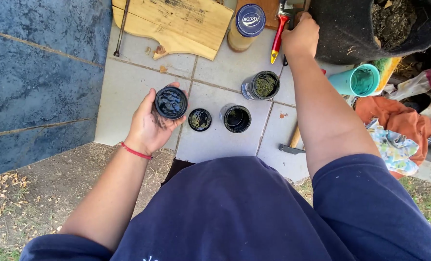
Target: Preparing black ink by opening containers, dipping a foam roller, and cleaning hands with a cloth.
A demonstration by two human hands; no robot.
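Your left hand (150, 123) cups a black lid (171, 102) | open jar (236, 118) just right of it | your right hand (300, 36) closed on a red-handled brush (278, 38), far ahead.

**Colours at your hands**

You held a black round lid (171, 102) in your left hand (150, 125), a red string on that wrist. Your sleeves were navy. The tiles (128, 92) were pale grey, the wall (36, 72) mottled blue, the cup (360, 80) teal, the board (177, 24) pale wood.
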